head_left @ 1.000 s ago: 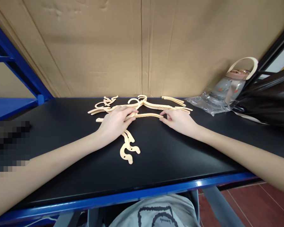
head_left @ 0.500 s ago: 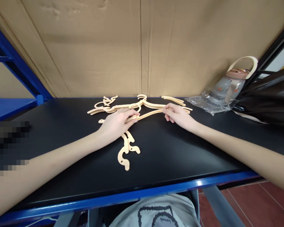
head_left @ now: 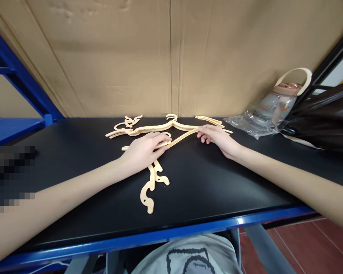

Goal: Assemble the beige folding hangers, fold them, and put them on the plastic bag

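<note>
Both hands are in on this one! Over on the right, the right hand [head_left: 216,137] has thumb and fingers pinched together on the far end of a slim cream hanger arm [head_left: 183,137]. Across from it, the left hand [head_left: 143,149] has its fingers clamped on a short cream bar [head_left: 163,144], right where the arm's near end comes in. So there's the arm, slanting between the two hands over the black desk [head_left: 217,186]. Whether bar and arm are joined there I can't say, because the left hand covers most of that spot.

And how does it handle? It looks like light moulded plastic: next to no weight, stiff along its length, probably a touch of spring if bent sideways. The smooth surface may turn in a loose pinch, and that narrow profile looks like the weak point under a hard twist. Best hold, I'd say: one firm grip close to the bar, one light pinch at the tip, just about where these fingers sit.

Below the left hand lie a long curved piece [head_left: 147,196] and a shorter notched piece [head_left: 161,178], flatter and easier to take by the edges. Behind the hands, a hanger [head_left: 153,128] lies spread out.
</note>
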`<state>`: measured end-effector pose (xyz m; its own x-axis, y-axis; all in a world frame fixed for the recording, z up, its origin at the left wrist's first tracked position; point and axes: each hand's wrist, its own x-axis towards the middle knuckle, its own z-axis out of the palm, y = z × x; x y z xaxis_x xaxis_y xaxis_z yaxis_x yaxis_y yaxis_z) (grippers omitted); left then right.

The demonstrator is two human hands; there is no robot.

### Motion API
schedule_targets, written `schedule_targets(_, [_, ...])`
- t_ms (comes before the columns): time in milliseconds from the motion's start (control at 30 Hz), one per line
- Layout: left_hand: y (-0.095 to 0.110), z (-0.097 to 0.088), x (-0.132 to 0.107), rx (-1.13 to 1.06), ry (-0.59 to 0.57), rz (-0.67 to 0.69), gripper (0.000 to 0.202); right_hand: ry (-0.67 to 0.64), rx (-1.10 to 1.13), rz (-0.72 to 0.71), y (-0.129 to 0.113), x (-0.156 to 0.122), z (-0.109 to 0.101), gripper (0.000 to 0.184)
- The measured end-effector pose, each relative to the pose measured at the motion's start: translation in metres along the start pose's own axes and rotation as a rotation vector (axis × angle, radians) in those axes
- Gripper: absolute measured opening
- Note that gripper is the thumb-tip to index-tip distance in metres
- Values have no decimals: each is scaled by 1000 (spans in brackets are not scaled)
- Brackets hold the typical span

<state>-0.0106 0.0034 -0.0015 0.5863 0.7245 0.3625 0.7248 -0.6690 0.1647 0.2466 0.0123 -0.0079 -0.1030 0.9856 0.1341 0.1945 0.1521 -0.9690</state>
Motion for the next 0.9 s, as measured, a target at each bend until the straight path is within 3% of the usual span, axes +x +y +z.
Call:
schedule_targets(300, [-1,2,-1,45,-20,58,35,-14,-77,-3,0,2,1,20])
schedule_targets(533, [0,2,-1,57,-33,53,36,-315,-398,-186,1,1,1,27])
schedule_targets(900, [2,1,-1,74,-50,62,36,-408,-876,-354,-22,-29,11,27])
